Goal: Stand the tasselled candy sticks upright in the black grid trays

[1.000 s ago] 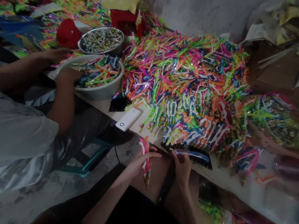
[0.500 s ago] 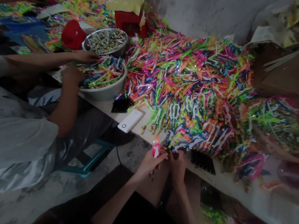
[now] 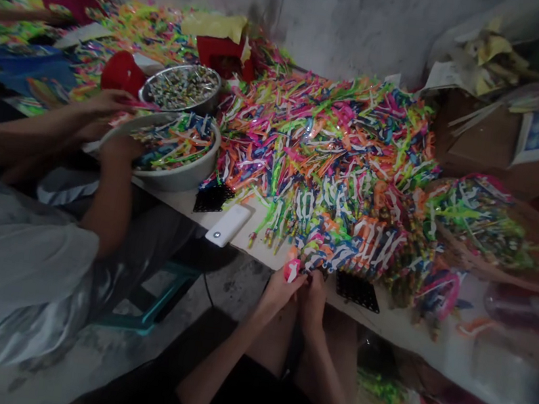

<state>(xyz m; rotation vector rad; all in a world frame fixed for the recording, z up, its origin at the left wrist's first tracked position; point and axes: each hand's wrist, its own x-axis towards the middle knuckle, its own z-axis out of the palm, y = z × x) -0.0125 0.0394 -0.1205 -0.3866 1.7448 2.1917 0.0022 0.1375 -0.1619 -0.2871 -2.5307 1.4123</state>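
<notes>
My left hand (image 3: pixel 282 291) is closed round a small pink, white and orange piece (image 3: pixel 291 270), which sticks up above the fingers at the table's front edge. Close against it is my right hand (image 3: pixel 313 294), its fingers bent together; what they pinch is too small and dark to make out. Just beyond both hands lie bundled colourful strips (image 3: pixel 330 250) with thin stick-like ends. A black perforated mat (image 3: pixel 357 292) rests to the right of my right hand.
A white device (image 3: pixel 228 225) and another black mat (image 3: pixel 213 198) lie left of my hands. A co-worker's hands are at a pale basin (image 3: pixel 173 179), near a metal bowl (image 3: pixel 181 88) and red container (image 3: pixel 123 75). A large colourful heap (image 3: pixel 329 124) fills the back.
The view has shifted slightly. My hands are closer together, and the pink piece has tilted. The co-worker's farther hand has drawn back from the basin with a pink strip.
</notes>
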